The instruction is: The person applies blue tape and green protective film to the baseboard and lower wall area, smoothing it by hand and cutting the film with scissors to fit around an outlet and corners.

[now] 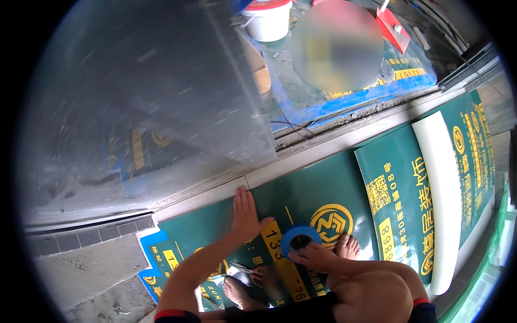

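Green protective floor sheeting (pixel 323 177) with yellow print covers the ground under both hands. My left hand (pixel 246 218) presses flat on it, fingers stretched out toward the pale stone sill (pixel 202 195) at the sheet's far edge. Closer to me and to the right, my right hand (pixel 318 258) grips a roll of blue tape (pixel 297 230) by its near side. The roll is just above or against the sheet; I cannot tell which. Between my arms lies what looks like a pair of scissors (pixel 257 275), partly blurred.
A part of the sheeting stays rolled up, white side out (pixel 439 204), at the right. Blue tape strips (pixel 156 237) edge the sheet's left end. A dusty glass pane (pixel 161 97) stands beyond the sill. Farther back are a white bucket (pixel 267 24) and a red dustpan (pixel 393 32).
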### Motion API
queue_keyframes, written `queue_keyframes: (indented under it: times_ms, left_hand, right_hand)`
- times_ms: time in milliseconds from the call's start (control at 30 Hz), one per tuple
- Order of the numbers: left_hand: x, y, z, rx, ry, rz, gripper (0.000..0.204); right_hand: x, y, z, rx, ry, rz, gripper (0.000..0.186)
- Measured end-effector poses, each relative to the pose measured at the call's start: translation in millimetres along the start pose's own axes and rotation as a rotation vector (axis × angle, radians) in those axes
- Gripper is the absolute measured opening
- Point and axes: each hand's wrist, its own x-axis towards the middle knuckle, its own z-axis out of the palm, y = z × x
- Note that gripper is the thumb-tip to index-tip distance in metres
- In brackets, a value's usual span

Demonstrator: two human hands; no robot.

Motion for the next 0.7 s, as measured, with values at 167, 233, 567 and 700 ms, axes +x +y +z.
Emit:
queue_keyframes:
  times_ms: [167,233,567,700]
  left_hand:
    - [86,154,20,-0.122,0.197,-0.199,0.115]
    - [126,199,15,-0.159,0.236,-0.152,0.113]
    - [151,269,8,-0.408,0.197,0.037,0.099]
    - [87,212,16,-0.207,0.181,-0.153,0.102]
  right_hand:
    - [-9,7,1,0.094,0.119,-0.025,0.069]
    - [-10,12,4,0.135,0.118,-0.044,0.063]
    - [-39,24,29,0.176,0.202,-0.1,0.047]
    - [-33,13,34,0.251,0.16,-0.076,0.051]
